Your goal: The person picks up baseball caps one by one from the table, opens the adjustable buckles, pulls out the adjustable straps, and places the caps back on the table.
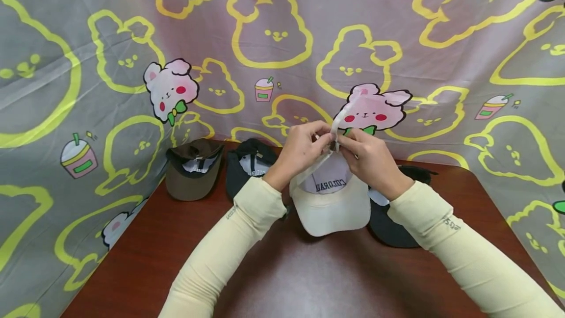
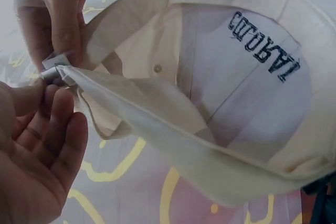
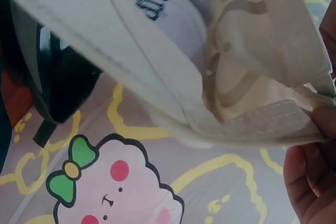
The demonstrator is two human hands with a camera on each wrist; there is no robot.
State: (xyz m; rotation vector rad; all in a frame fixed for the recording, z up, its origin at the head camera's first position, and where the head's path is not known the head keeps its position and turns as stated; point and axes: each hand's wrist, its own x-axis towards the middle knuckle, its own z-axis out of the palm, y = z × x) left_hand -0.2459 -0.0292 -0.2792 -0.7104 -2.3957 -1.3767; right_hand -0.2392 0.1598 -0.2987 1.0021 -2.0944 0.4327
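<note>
Between both hands, a cream baseball cap (image 1: 332, 217) is held up over the table, brim toward me and its inside showing. Dark lettering (image 2: 265, 45) reads mirrored through the pale front lining. At the back strap, my left hand (image 1: 304, 147) pinches one side with thumb and fingers. Close beside it, my right hand (image 1: 372, 158) pinches the strap from the other side. A small metal-looking buckle (image 2: 55, 72) sits at the fingertips in the left wrist view. The loose strap end (image 1: 345, 114) sticks up above the hands. Fingers partly hide the fastening.
A brown cap (image 1: 191, 180) and a dark cap (image 1: 236, 175) lie at the back left of the reddish-brown table (image 1: 145, 259). Another black cap (image 1: 393, 227) lies behind my right forearm. A cartoon-patterned curtain (image 1: 282, 82) hangs around the table's back and sides.
</note>
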